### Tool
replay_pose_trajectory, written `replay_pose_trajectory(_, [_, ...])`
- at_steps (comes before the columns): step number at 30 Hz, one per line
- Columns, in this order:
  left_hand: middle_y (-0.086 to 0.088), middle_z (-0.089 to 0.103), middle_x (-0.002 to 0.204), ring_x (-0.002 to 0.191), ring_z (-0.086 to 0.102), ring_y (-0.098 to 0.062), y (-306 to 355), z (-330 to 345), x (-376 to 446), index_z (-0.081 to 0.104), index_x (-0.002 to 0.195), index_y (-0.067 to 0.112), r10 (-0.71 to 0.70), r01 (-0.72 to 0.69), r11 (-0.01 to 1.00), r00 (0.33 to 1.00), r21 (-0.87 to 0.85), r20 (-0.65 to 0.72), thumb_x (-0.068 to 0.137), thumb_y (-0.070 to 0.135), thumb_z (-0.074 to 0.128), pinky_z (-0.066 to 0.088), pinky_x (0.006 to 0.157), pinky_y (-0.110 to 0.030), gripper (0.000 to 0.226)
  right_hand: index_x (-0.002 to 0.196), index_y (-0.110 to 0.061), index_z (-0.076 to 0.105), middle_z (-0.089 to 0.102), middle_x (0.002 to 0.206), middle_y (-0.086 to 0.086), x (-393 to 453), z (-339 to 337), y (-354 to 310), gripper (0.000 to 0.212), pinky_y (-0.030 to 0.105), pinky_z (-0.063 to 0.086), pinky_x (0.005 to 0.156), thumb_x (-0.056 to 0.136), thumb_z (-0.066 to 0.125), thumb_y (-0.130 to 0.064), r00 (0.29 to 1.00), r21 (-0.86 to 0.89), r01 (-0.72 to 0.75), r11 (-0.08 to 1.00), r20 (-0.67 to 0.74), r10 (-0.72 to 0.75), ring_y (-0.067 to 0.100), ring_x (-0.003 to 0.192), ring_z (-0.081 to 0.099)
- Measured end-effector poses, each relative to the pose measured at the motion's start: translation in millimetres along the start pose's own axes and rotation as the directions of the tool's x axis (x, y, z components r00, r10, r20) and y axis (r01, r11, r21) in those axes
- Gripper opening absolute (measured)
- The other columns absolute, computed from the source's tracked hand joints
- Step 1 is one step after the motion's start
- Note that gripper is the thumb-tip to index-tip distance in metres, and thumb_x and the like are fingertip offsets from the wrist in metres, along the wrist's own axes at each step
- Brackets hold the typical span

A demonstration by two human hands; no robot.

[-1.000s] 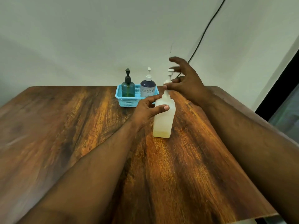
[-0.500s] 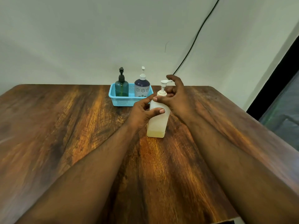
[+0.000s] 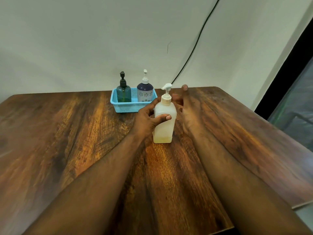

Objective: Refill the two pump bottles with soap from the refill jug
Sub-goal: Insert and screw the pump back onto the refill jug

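Note:
A translucent white pump bottle (image 3: 164, 128) stands upright on the wooden table (image 3: 67, 141), with a thin layer of yellowish soap at its bottom. My left hand (image 3: 149, 118) grips its body from the left, thumb across the front. My right hand (image 3: 185, 109) is blurred just right of the bottle's neck, fingers spread and off the pump. A green bottle with a black pump (image 3: 123, 92) and a dark blue flowered bottle with a white pump (image 3: 145, 91) stand in a light blue basket (image 3: 126, 107) behind.
A black cable (image 3: 199, 36) runs down the white wall to the table's back edge. The table's right edge (image 3: 279, 133) borders a dark doorway or window. No refill jug is in view.
My right hand has come off the white bottle's pump collar and moved to the right with fingers spread. My left hand keeps its grip on the bottle.

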State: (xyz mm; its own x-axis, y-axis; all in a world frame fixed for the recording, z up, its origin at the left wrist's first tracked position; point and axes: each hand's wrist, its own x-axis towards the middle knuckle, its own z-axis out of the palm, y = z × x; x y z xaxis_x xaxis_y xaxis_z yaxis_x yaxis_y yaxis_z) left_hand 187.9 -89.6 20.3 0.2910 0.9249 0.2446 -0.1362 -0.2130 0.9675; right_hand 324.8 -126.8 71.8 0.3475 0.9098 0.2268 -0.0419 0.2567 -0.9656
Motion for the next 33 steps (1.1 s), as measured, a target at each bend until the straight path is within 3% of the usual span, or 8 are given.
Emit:
replay_pose_trajectory(3, [0.000, 0.059, 0.137, 0.121, 0.059, -0.020, 0.7, 1.2, -0.5, 0.051, 0.143, 0.028, 0.002, -0.001, 0.999, 1.000, 0.044, -0.012, 0.072, 0.021, 0.087, 0.057, 0.093, -0.045, 0.080, 0.085, -0.013, 0.063, 0.064, 0.080, -0.001, 2.2, 2.6, -3.3, 0.050, 0.015, 0.050, 0.061, 0.093, 0.043, -0.058, 0.998, 0.015, 0.019, 1.000, -0.063, -0.018, 0.004, 0.069, 0.061])
replay_pose_trajectory(8, [0.000, 0.060, 0.136, 0.121, 0.059, -0.020, 2.0, 1.0, -1.9, 0.052, 0.142, 0.031, 0.010, -0.010, 0.998, 1.000, 0.058, -0.007, 0.068, 0.025, 0.089, 0.056, 0.095, -0.047, 0.082, 0.101, -0.024, 0.074, 0.076, 0.097, 0.003, -7.1, 11.6, 7.5, 0.042, 0.047, 0.060, 0.074, 0.091, 0.052, -0.059, 0.988, 0.066, -0.153, 0.986, 0.018, 0.152, 0.024, 0.085, 0.074])
replay_pose_trajectory(12, [-0.002, 0.061, 0.135, 0.119, 0.060, -0.020, 2.5, 3.1, -4.0, 0.051, 0.143, 0.025, 0.005, -0.005, 1.000, 1.000, 0.029, -0.008, 0.073, 0.014, 0.085, 0.058, 0.091, -0.040, 0.078, 0.091, -0.020, 0.073, 0.076, 0.084, -0.006, -11.6, 5.2, 5.6, 0.026, 0.027, 0.058, 0.061, 0.098, 0.053, -0.035, 0.996, 0.117, -0.051, 0.992, -0.071, 0.059, 0.011, 0.075, 0.073])
replay_pose_trajectory(14, [-0.003, 0.061, 0.134, 0.119, 0.060, -0.019, 3.4, 2.7, -4.2, 0.051, 0.143, 0.024, -0.001, 0.001, 1.000, 1.000, 0.017, -0.006, 0.073, 0.012, 0.085, 0.060, 0.086, -0.034, 0.079, 0.096, -0.017, 0.074, 0.076, 0.091, -0.002, -6.1, 1.2, 4.7, 0.016, 0.028, 0.058, 0.064, 0.096, 0.059, -0.024, 0.997, 0.065, -0.048, 0.997, -0.062, 0.052, 0.015, 0.082, 0.073])
replay_pose_trajectory(17, [-0.005, 0.060, 0.135, 0.117, 0.061, -0.019, 5.4, 1.9, -5.6, 0.050, 0.145, 0.020, -0.012, 0.012, 1.000, 1.000, 0.002, -0.015, 0.074, 0.009, 0.084, 0.060, 0.080, -0.027, 0.080, 0.119, -0.012, 0.067, 0.071, 0.113, 0.000, 2.1, -3.1, -0.5, 0.025, 0.032, 0.059, 0.082, 0.095, 0.060, -0.012, 0.985, 0.002, -0.085, 0.996, 0.148, 0.083, 0.017, 0.100, 0.069])
replay_pose_trajectory(22, [-0.006, 0.058, 0.138, 0.117, 0.061, -0.017, 3.9, 1.5, -6.5, 0.049, 0.146, 0.018, -0.016, 0.016, 0.999, 1.000, -0.028, -0.018, 0.074, 0.005, 0.083, 0.059, 0.082, -0.029, 0.081, 0.107, -0.015, 0.065, 0.068, 0.090, -0.015, 5.3, -10.5, -21.9, 0.019, 0.010, 0.052, 0.063, 0.091, 0.063, -0.005, 0.926, -0.203, 0.066, 0.977, 0.376, 0.016, -0.008, 0.075, 0.068])
replay_pose_trajectory(27, [-0.002, 0.052, 0.144, 0.117, 0.059, -0.013, 3.3, 3.6, -6.3, 0.044, 0.149, 0.020, -0.019, 0.019, 1.000, 1.000, -0.009, -0.021, 0.073, 0.003, 0.083, 0.058, 0.078, -0.024, 0.087, 0.091, -0.022, 0.063, 0.063, 0.080, -0.014, 9.6, -8.6, -29.1, 0.019, 0.007, 0.048, 0.055, 0.081, 0.078, -0.019, 0.934, -0.416, 0.177, 0.892, 0.358, -0.018, -0.003, 0.066, 0.062])
replay_pose_trajectory(33, [-0.005, 0.055, 0.141, 0.126, 0.056, -0.022, 2.4, 1.6, -1.6, 0.045, 0.148, 0.018, -0.061, 0.061, 0.998, 0.998, -0.001, 0.008, 0.065, 0.012, 0.091, 0.058, 0.079, -0.027, 0.095, 0.096, -0.018, 0.056, 0.056, 0.082, -0.009, 19.5, 1.2, -30.0, 0.041, 0.021, 0.041, 0.060, 0.077, 0.076, -0.048, 0.939, -0.713, 0.319, 0.624, 0.324, -0.110, 0.006, 0.072, 0.051])
